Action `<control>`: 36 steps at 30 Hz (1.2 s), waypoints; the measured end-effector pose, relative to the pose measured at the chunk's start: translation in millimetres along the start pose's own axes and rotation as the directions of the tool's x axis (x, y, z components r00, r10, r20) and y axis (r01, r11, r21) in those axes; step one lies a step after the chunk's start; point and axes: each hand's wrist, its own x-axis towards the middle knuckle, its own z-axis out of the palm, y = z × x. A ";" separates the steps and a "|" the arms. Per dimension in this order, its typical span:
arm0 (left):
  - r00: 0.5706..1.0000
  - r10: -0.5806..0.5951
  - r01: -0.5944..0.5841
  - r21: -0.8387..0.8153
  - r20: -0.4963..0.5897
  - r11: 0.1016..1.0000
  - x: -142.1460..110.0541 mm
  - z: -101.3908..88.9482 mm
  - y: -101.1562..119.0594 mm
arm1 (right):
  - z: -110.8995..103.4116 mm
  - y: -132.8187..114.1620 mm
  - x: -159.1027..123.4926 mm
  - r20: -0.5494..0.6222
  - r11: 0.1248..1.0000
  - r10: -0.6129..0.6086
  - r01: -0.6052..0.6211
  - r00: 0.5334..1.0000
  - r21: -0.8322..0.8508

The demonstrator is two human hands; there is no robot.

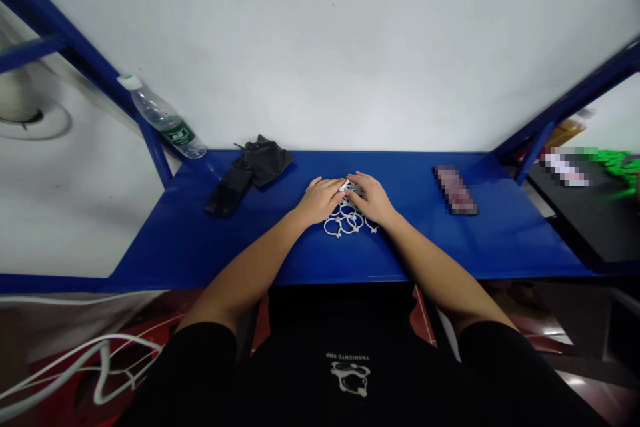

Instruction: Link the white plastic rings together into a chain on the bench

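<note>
A small pile of white plastic rings (351, 221), each with a little knob or clip, lies on the blue tabletop (310, 260). Over its left side, my left hand (321, 201) is closed, thumb and fingers coming together at a small white plastic piece that looks like part of one ring (343, 185). From the right, my right hand (371, 197) curves over the pile, its thumb and index finger meeting that same piece. The hands nearly touch at their fingertips and hide the far part of the pile.
At the back left are a crumpled black pouch (265, 160), a dark phone (229, 192) and a leaning plastic bottle (165, 120). A pixelated phone (456, 190) lies to the right. Blue frame bars (155, 150) and a white wall (330, 67) bound the table.
</note>
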 end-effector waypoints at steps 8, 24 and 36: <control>0.973 0.068 -0.058 0.052 -0.222 0.997 2.4 -3.7 -4.6 | -10.9 -18.2 0.2 -0.189 0.998 -0.045 0.051 0.981 0.027; 0.924 0.189 -0.181 0.055 -0.332 0.982 1.3 -9.0 3.2 | -16.3 -27.1 -1.5 -0.175 0.965 -0.238 0.253 0.955 0.065; 0.872 0.227 -0.236 0.034 -0.434 0.971 1.5 -7.8 2.3 | -20.9 -29.4 -0.7 -0.141 0.957 -0.254 0.270 0.957 0.105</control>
